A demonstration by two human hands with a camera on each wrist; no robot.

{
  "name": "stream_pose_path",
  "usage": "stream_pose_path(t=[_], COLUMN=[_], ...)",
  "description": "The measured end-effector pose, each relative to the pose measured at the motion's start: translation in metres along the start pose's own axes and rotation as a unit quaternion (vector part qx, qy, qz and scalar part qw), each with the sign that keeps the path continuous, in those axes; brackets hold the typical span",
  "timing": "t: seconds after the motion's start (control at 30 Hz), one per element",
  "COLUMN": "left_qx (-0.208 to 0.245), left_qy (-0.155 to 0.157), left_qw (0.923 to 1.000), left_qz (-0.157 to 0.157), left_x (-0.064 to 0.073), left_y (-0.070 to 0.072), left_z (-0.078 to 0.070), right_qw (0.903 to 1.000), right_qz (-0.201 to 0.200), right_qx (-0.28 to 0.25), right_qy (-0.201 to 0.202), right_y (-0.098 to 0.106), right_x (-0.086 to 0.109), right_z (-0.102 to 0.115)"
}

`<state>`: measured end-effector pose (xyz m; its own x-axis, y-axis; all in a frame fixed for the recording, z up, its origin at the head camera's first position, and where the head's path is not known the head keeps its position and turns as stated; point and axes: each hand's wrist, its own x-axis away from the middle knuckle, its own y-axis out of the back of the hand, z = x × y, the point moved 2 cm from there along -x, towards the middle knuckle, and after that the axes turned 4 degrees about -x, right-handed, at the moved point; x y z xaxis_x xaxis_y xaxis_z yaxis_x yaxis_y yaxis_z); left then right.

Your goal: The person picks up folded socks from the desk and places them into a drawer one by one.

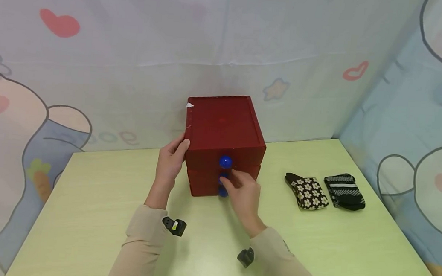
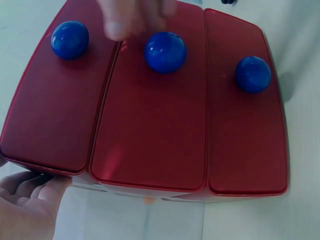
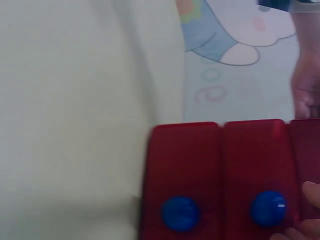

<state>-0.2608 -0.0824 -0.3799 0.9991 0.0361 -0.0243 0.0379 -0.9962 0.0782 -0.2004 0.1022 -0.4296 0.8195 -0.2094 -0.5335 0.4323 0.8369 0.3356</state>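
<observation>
A dark red drawer box (image 1: 226, 121) stands near the back of the table, with three drawer fronts one above another. Each front bears a round blue knob; the top knob (image 1: 225, 162), middle knob (image 2: 165, 53) and bottom knob (image 2: 253, 74) all show, and the drawers look closed. My left hand (image 1: 171, 160) rests against the box's left side, thumb by its upper front edge; part of the fingers is hidden. My right hand (image 1: 244, 195) is at the middle knob, its fingers (image 3: 311, 194) loosely spread beside it, blurred in the left wrist view, gripping nothing.
Right of the box lie a folded black sock bundle with pale flowers (image 1: 310, 193) and a black-and-white striped one (image 1: 345, 191). The pale yellow-green table (image 1: 104, 215) meets a printed cloth wall (image 1: 151, 82) behind. Small black cameras (image 1: 174, 226) sit at both wrists.
</observation>
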Motion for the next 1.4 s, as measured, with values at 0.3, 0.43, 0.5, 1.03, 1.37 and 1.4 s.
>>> stream_pose_path(t=[0.3, 0.43, 0.5, 1.03, 1.37, 1.4], left_qx=[0.004, 0.002, 0.002, -0.016, -0.013, -0.013], left_qy=[-0.008, -0.011, -0.012, -0.006, -0.007, -0.006], left_qw=[1.0000, 0.9999, 0.9999, 0.9999, 0.9999, 0.9999], left_qz=[-0.003, -0.004, -0.005, 0.001, -0.003, -0.003], left_x=[0.002, 0.002, 0.002, 0.002, 0.002, 0.003], left_y=[0.000, 0.001, 0.000, 0.001, 0.000, 0.000], left_z=[-0.001, -0.002, -0.002, -0.001, -0.001, -0.001], right_qw=[0.9982, 0.9986, 0.9991, 0.9983, 0.9973, 0.9970], right_qz=[-0.026, -0.028, -0.026, -0.012, 0.013, 0.013], right_qx=[-0.043, -0.036, -0.029, 0.014, 0.027, 0.029], right_qy=[-0.033, -0.025, -0.017, 0.054, 0.067, 0.071], right_y=[-0.016, -0.018, -0.018, -0.006, 0.013, 0.015], right_x=[0.009, 0.009, 0.009, 0.019, 0.045, 0.047], right_z=[-0.015, -0.015, -0.015, -0.009, 0.001, 0.001])
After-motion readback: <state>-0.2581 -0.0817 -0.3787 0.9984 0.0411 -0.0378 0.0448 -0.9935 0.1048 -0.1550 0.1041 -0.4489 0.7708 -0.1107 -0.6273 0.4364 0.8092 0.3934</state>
